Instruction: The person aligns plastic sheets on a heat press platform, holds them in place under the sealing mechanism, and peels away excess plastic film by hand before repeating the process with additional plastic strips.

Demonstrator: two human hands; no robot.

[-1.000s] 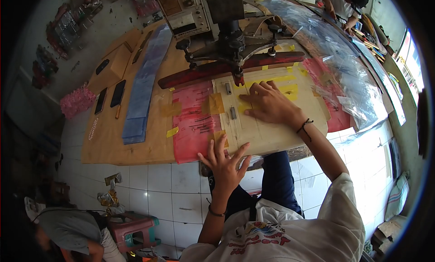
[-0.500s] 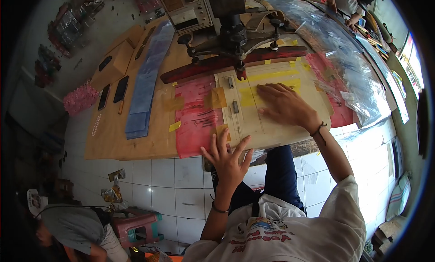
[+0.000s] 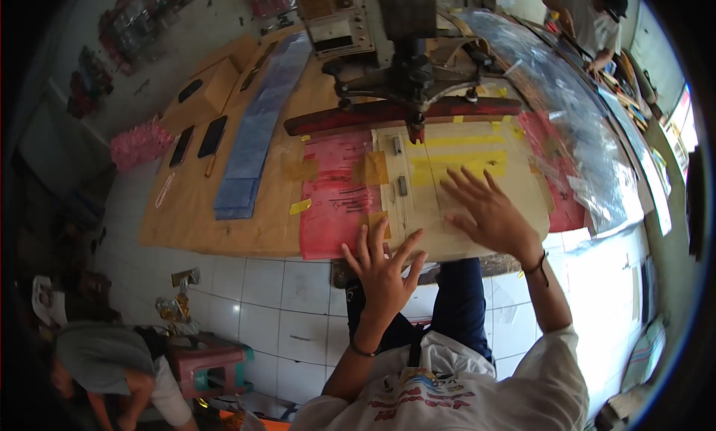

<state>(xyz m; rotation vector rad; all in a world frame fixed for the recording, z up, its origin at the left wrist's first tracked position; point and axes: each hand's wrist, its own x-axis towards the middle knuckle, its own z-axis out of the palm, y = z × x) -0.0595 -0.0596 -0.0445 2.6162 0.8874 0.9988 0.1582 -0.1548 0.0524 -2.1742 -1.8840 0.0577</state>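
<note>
My left hand (image 3: 383, 276) has its fingers spread at the front edge of the worktable, its fingertips by a brown tape patch (image 3: 379, 226) beside a red sheet (image 3: 328, 233). My right hand (image 3: 488, 218) is open above a beige panel (image 3: 440, 230); whether it touches is hard to tell. Beyond its fingertips, yellow tape strips (image 3: 455, 167) run across the panel. Two small grey metal blocks (image 3: 403, 186) sit near the panel's left side. Above the far edge hangs a press head with a long red bar (image 3: 321, 122).
Left on the wooden tabletop (image 3: 186, 222) lie a stack of blue strips (image 3: 250, 155), two phones (image 3: 212, 136) and a cardboard box (image 3: 212, 92). Clear plastic sheets (image 3: 567, 118) cover the right side. One person (image 3: 112, 364) bends at lower left near a stool (image 3: 212, 367); another (image 3: 597, 28) works at upper right.
My right hand has drawn back toward me over the panel, uncovering more of the yellow strip. My left hand stays spread at the edge. The whole view has shifted slightly.
</note>
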